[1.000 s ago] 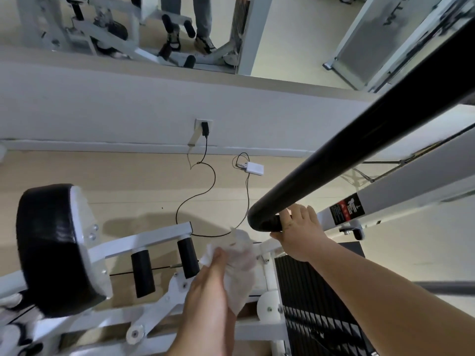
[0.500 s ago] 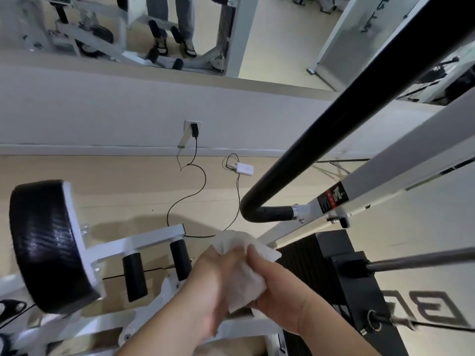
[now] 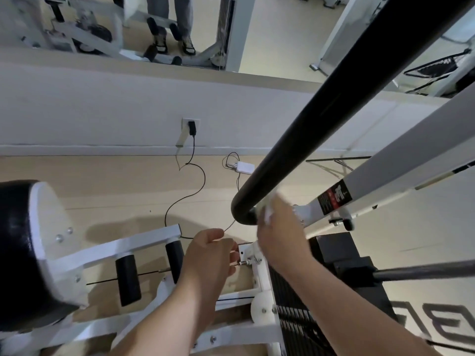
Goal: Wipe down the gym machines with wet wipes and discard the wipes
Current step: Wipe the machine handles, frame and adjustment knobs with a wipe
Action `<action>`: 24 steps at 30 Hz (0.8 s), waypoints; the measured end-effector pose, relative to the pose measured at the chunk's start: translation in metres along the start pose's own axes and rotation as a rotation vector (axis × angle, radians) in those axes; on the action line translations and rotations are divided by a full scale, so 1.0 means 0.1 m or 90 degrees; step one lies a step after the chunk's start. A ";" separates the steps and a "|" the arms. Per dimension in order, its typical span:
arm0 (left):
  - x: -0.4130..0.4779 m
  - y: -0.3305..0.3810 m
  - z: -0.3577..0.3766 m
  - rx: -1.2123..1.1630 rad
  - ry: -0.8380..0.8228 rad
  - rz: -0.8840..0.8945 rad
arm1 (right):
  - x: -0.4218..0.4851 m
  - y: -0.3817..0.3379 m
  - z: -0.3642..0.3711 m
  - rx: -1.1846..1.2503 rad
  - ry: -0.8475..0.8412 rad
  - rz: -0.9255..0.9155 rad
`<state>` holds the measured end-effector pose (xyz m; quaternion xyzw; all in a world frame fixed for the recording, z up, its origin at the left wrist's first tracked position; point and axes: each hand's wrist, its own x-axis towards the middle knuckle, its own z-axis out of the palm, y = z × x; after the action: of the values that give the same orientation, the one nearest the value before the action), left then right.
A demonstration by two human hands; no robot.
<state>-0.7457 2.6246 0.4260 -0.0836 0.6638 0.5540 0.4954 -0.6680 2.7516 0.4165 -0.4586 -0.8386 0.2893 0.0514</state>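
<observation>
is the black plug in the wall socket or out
In: the black plug sits in the wall socket, cable trailing to the floor.

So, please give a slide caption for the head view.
Right hand holds a wipe at the bent end of the black bar; left hand empty beside it.

Two hands, a left hand (image 3: 208, 258) and a right hand (image 3: 280, 241), one wipe (image 3: 267, 208), one black handle bar (image 3: 321, 119), two black rollers (image 3: 127, 280) (image 3: 174, 259) and one round black pad (image 3: 15, 253) are counted.

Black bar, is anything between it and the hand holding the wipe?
Nothing visible does. The right hand holds the wipe at the curved end of the black bar; the left hand sits lower, aside.
</observation>
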 end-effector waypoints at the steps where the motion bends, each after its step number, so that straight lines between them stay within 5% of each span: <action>1: 0.01 -0.01 -0.01 0.013 -0.002 -0.001 | 0.00 0.10 0.18 -0.085 -0.093 -0.057; 3: 0.05 -0.01 -0.04 0.027 -0.001 0.000 | -0.01 0.23 0.46 -0.178 -0.147 -0.125; 9: 0.19 -0.05 -0.09 0.064 0.011 -0.007 | 0.22 0.11 0.46 -0.274 -0.069 -0.148; 14: 0.21 -0.09 -0.12 0.081 -0.013 -0.024 | 0.68 -0.31 -0.10 -0.423 -0.407 -0.159; 16: 0.20 -0.13 -0.12 0.079 -0.016 -0.034 | 0.77 -0.34 -0.09 -0.482 -0.439 -0.212; 21: 0.07 -0.17 -0.08 0.101 -0.006 -0.041 | 0.22 0.11 0.41 -0.202 -0.106 -0.067; 24: 0.04 -0.17 -0.07 0.092 -0.011 -0.044 | -0.24 0.08 0.57 0.035 -0.070 0.020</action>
<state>-0.7401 2.6144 0.4110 -0.0655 0.6945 0.4877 0.5249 -0.6683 2.7107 0.3697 -0.4536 -0.8245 0.3381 0.0133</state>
